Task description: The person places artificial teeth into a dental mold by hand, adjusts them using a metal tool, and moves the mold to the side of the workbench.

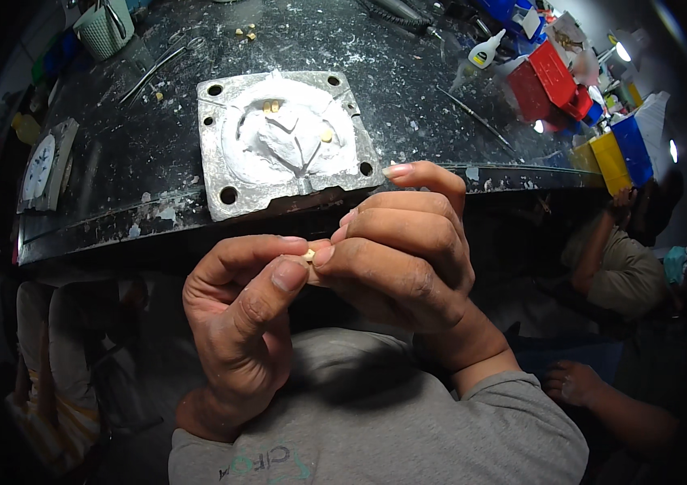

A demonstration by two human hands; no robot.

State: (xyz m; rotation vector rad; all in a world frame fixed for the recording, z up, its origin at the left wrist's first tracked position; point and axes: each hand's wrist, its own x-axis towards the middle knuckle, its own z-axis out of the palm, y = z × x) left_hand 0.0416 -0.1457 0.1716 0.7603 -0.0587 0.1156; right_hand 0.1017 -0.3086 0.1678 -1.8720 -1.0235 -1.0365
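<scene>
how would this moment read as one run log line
left hand: pinching small yellow piece; right hand: touching it; metal mold: on black table, beyond hands

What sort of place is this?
Probably a dental laboratory: a metal moulding flask holds white plaster-like material, a tiny cream tooth-like piece is being held, and the black workbench is spattered white.

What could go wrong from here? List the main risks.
The tiny yellowish piece, held at the fingertips of the left hand and right hand, might slip and drop, since it is in front of the bench. The metal-framed mould sits at the bench's front edge, so a knock from the right hand could shift it.
</scene>
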